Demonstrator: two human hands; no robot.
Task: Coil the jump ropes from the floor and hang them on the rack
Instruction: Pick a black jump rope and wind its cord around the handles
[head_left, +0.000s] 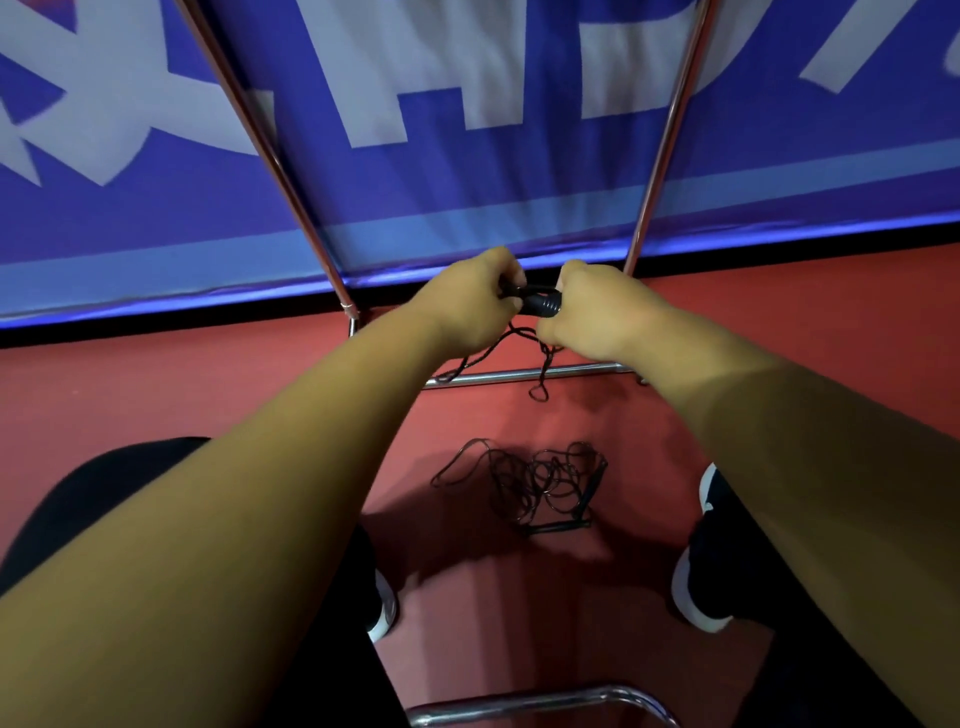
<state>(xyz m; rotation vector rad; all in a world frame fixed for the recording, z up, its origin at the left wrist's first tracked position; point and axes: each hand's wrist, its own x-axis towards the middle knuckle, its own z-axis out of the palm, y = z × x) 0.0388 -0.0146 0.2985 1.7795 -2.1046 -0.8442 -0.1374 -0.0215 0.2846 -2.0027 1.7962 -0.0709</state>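
Observation:
Both my hands are raised in front of me, close together, over a black jump rope. My left hand (467, 301) grips one end of its black handles (540, 302); my right hand (602, 312) grips the other end. Thin black cord (537, 374) dangles in loops below my fists, down past the rack's lower bar. A second black jump rope (540, 480) lies in a loose tangle on the red floor between my feet, its handles at the right side of the pile. The chrome rack (291, 176) rises in two slanted poles behind my hands.
A blue banner with large white letters (467, 156) stands behind the rack. A chrome cross bar (524, 374) runs low under my hands, and another curved chrome bar (545, 704) sits at the bottom edge. My dark shoes (701, 582) flank the floor rope.

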